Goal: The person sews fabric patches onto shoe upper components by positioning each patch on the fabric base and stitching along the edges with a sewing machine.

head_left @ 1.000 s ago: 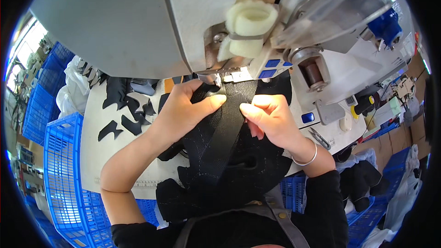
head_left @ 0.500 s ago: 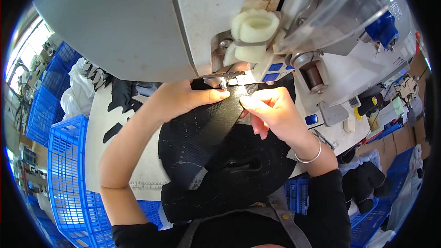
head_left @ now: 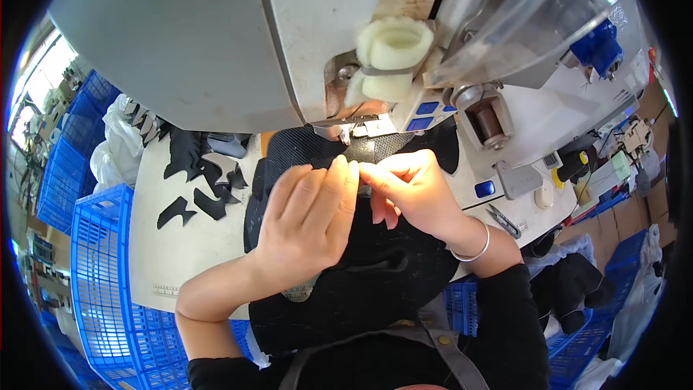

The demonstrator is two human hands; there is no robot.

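Note:
Under the lit needle area of a sewing machine [head_left: 350,133] lies black mesh fabric [head_left: 299,148]. My left hand [head_left: 307,209] is closed above it, back of the hand upward, fingers together. My right hand [head_left: 419,191] pinches thumb against forefinger at the near edge of the lit fabric, its other fingers curled below. The fingertips of both hands meet just in front of the presser foot [head_left: 345,135]. Whatever the left fingertips hold is hidden. More black fabric [head_left: 375,267] drapes from the tabletop toward my lap.
Black cut pieces [head_left: 209,204] lie on the left of the white table [head_left: 166,253], beside a blue basket [head_left: 101,274]. Snips [head_left: 504,222] rest on the right. A clear shield [head_left: 520,22] and a bobbin holder [head_left: 491,119] flank the machine head.
My left hand has come away from beside the needle, toward me, and turned to meet the right fingertips. My right hand has shifted slightly left and nearer. Cut pieces at left are less covered.

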